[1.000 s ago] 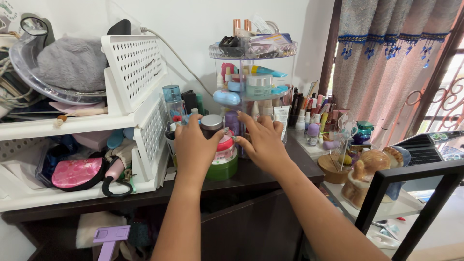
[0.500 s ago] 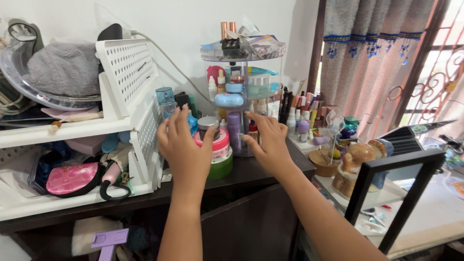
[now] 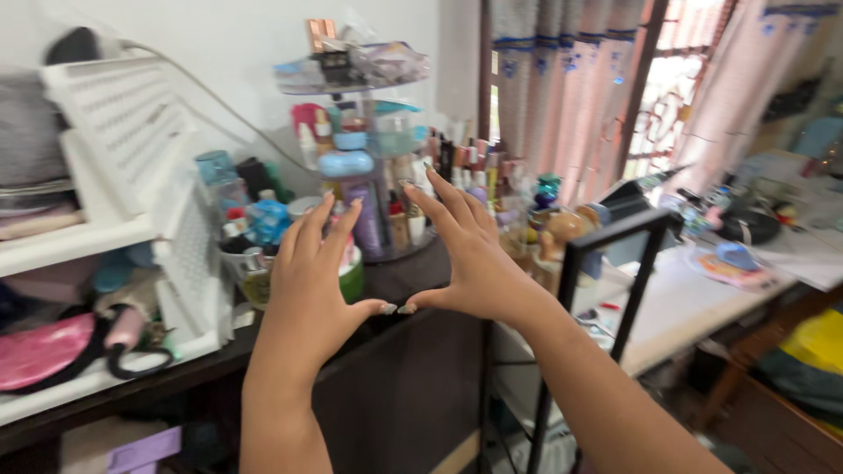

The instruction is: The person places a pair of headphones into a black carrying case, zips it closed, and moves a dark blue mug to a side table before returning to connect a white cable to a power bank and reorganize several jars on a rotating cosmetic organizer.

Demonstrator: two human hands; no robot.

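Note:
Both my hands are raised in front of a dark cabinet top [image 3: 399,276], fingers spread, thumbs nearly touching, holding nothing. My left hand [image 3: 307,272] hovers before a stack of round jars, a green one [image 3: 351,279] partly hidden behind it. My right hand [image 3: 465,254] is just in front of a clear tiered cosmetics organiser [image 3: 364,149] filled with bottles and tubes. A purple bottle [image 3: 366,219] stands between the two hands. The view is blurred.
A white perforated shelf rack [image 3: 132,184] with bags and a pink pouch [image 3: 39,351] stands at left. A black metal frame [image 3: 606,254] rises at right beside small bottles and a figurine [image 3: 562,228]. A white table [image 3: 694,290] and curtains [image 3: 571,79] lie further right.
Both hands have come off the jars and pulled back toward me, fingers now spread. The camera has swung right, revealing the white table and window.

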